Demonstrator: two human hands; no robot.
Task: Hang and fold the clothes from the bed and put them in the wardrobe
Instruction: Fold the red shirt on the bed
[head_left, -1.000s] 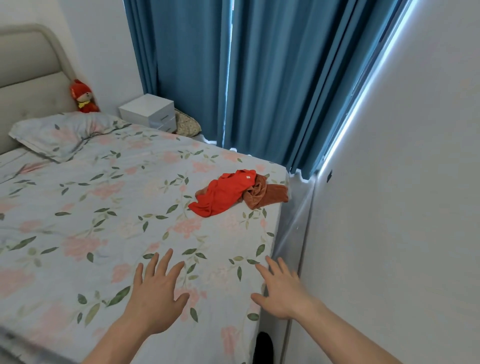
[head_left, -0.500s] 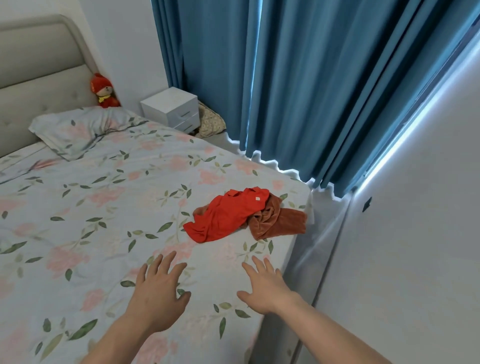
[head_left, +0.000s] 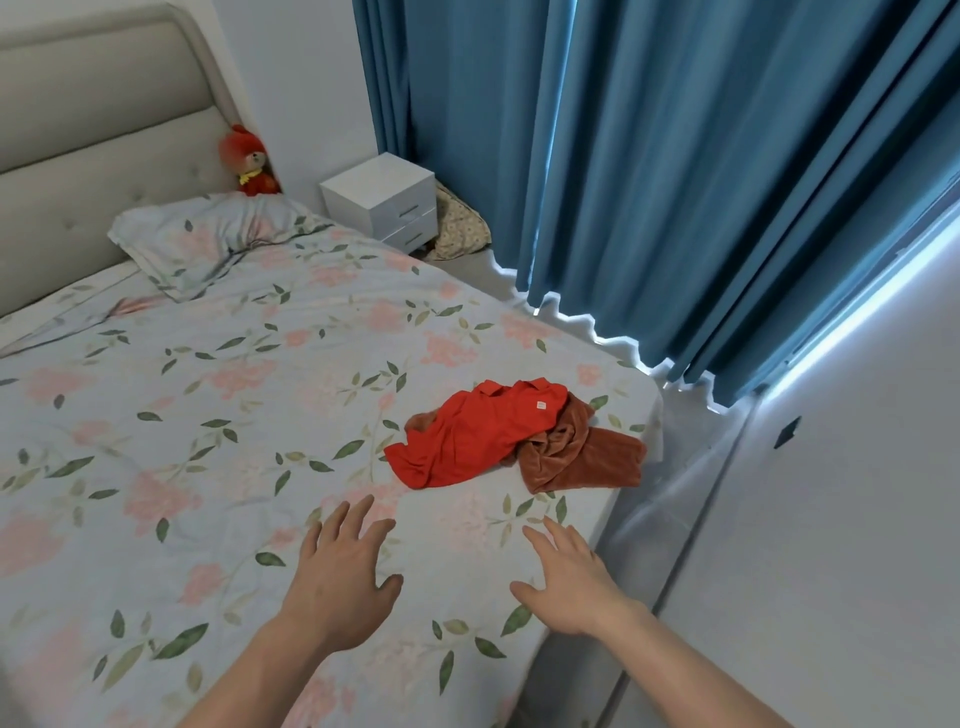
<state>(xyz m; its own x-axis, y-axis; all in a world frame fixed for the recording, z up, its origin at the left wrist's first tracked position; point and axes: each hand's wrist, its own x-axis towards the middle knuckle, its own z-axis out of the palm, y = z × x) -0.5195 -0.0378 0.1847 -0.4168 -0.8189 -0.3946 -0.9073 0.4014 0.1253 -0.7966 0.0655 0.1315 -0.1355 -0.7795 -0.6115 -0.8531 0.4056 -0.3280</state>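
A crumpled red shirt (head_left: 478, 434) lies near the right corner of the bed (head_left: 182, 415), which has a floral sheet. A brown velvety garment (head_left: 582, 457) is bunched against the shirt's right side and partly under it. My left hand (head_left: 340, 577) hovers over the sheet with fingers spread, a short way in front of the shirt. My right hand (head_left: 569, 582) is stretched out beside it, fingers straight, just short of the brown garment. Neither hand holds anything. The wardrobe is not in view.
A floral pillow (head_left: 208, 239) and a red plush toy (head_left: 247, 161) sit at the grey headboard. A white nightstand (head_left: 382, 202) stands beyond the bed. Blue curtains (head_left: 649, 156) hang behind. A white wall (head_left: 841, 545) runs close along the bed's right edge.
The view has shifted closer to the clothes, which now sit lower and nearer. Both hands have moved forward toward the red shirt and brown garment, still spread and holding nothing.
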